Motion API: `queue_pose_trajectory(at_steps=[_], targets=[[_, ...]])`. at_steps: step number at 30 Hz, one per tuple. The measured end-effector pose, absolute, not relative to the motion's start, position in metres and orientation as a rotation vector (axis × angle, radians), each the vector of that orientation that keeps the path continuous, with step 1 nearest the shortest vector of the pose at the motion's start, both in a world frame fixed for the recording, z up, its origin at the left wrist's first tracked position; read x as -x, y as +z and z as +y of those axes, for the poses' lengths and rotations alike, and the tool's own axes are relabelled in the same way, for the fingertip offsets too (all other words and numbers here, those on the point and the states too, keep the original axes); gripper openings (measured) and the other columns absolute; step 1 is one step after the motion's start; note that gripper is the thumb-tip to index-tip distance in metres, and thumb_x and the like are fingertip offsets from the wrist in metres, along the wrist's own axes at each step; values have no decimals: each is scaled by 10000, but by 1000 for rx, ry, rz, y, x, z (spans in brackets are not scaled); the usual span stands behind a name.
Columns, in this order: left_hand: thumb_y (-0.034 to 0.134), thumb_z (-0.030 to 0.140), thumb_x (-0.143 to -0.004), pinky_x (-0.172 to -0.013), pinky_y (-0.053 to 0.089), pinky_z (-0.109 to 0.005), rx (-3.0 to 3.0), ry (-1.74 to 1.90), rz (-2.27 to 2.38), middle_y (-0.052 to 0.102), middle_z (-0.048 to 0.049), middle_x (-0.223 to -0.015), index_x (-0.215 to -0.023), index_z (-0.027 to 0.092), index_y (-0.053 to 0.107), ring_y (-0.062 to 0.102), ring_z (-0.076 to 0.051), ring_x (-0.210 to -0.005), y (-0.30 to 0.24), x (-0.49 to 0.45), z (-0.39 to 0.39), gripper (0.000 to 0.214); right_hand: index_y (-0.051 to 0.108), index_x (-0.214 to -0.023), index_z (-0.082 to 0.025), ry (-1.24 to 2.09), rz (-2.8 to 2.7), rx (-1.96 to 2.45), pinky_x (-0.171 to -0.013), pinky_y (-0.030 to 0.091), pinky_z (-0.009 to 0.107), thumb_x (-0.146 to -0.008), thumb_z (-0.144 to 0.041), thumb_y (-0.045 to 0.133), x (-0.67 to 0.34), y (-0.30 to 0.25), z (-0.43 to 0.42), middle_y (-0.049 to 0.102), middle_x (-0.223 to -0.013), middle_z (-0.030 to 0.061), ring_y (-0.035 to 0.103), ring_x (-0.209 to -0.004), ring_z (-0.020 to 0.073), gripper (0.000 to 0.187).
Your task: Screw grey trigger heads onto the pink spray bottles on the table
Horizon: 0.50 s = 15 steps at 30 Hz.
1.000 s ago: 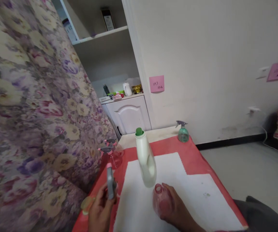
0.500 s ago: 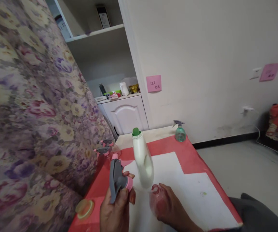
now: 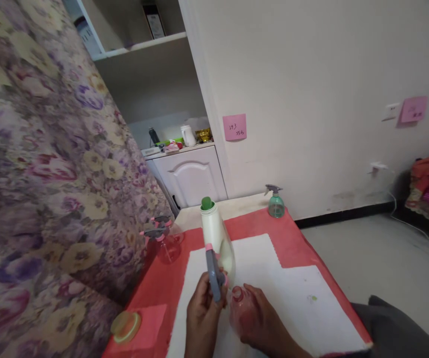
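My left hand grips a grey and pink spray trigger head, held upright just left of the open bottle. In my right hand is a clear pink spray bottle without its top, its neck pointing up. The two parts are close together but look apart. Right behind them stands a tall pale-green jug with a green piece in its mouth. The trigger head covers part of the jug.
Pink spray bottles with grey triggers stand at the table's left edge. A green spray bottle is at the far right corner. A round yellowish lid lies front left. White paper covers part of the red cloth. A flowered curtain hangs left.
My left hand has brought the trigger head rightward, close to the bottle's neck, and turned it more upright. My right hand with the bottle has hardly moved. The view has shifted slightly.
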<state>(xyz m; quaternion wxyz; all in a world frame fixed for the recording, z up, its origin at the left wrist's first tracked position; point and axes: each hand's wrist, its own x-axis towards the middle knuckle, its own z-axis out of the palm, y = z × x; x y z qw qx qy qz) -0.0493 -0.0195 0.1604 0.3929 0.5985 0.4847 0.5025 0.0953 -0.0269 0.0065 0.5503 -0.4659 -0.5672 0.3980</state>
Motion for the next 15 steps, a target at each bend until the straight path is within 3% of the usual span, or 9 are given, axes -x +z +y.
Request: queue_pose_trajectory(at_steps=[4,8,15], targets=[[703,438,-768,-612,444,-220,-1613,1132,1249,615,28,-720,-1031,206,676,519,-133,-640,136,41,-12,352,484,-1336,-243,948,-1334,1105,-1024,476,442,-503,-183,784,-97,11,-28,587,-1321,102,573,-1208,323,888],[697,471,-754,-528,347,-207,-1562,1055,1363,436,90,-561,-1016,187,686,395,-104,-534,119,40,-8,387,471,-1325,-258,997,-1318,1062,-1040,461,448,-500,-140,755,-98,11,-27,588,-1312,90,560,-1226,314,881],[708,494,-724,-515,294,-224,-1475,1079,1342,347,99,-559,-1000,194,681,340,-106,-531,111,36,-10,408,475,-1320,-252,973,-1316,1090,-1001,496,416,-497,-128,748,-95,14,-27,609,-1299,93,602,-1175,302,876]])
